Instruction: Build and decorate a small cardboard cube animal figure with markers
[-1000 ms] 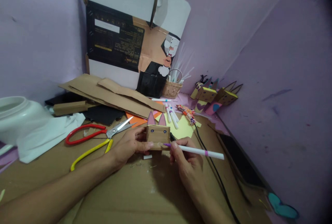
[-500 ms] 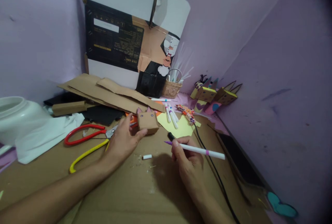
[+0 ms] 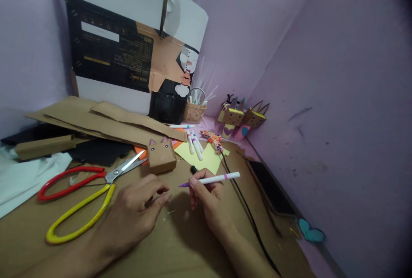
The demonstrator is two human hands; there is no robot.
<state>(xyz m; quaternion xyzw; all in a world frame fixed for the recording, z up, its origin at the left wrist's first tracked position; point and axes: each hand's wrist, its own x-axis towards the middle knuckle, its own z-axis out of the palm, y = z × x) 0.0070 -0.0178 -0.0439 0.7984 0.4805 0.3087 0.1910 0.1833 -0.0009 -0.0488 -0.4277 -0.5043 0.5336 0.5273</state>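
Observation:
My right hand (image 3: 207, 196) grips an uncapped marker (image 3: 219, 178), white with a purple tip that points left. My left hand (image 3: 138, 207) is low over the cardboard, thumb and fingers curled toward each other; whatever they hold, if anything, is hidden. Just beyond it stands a small cardboard box head (image 3: 162, 158) with pink ears and drawn eyes, untouched. Large scissors (image 3: 111, 177) with one red and one yellow handle lie left of my left hand, blades apart. A black cap-like piece (image 3: 193, 169) shows behind my right hand.
Several markers (image 3: 197, 147) rest on yellow paper (image 3: 210, 161). A glue gun (image 3: 214, 140) trails a black cord (image 3: 246, 209). Cardboard strips (image 3: 86, 117) lie behind, before an upright open box (image 3: 109, 46). A phone (image 3: 272, 188) and cardboard puppets (image 3: 234, 116) are at right.
My left hand has drawn back from the box head to where a small white cap lay; the cap no longer shows. The view has turned right. My right hand still holds the marker.

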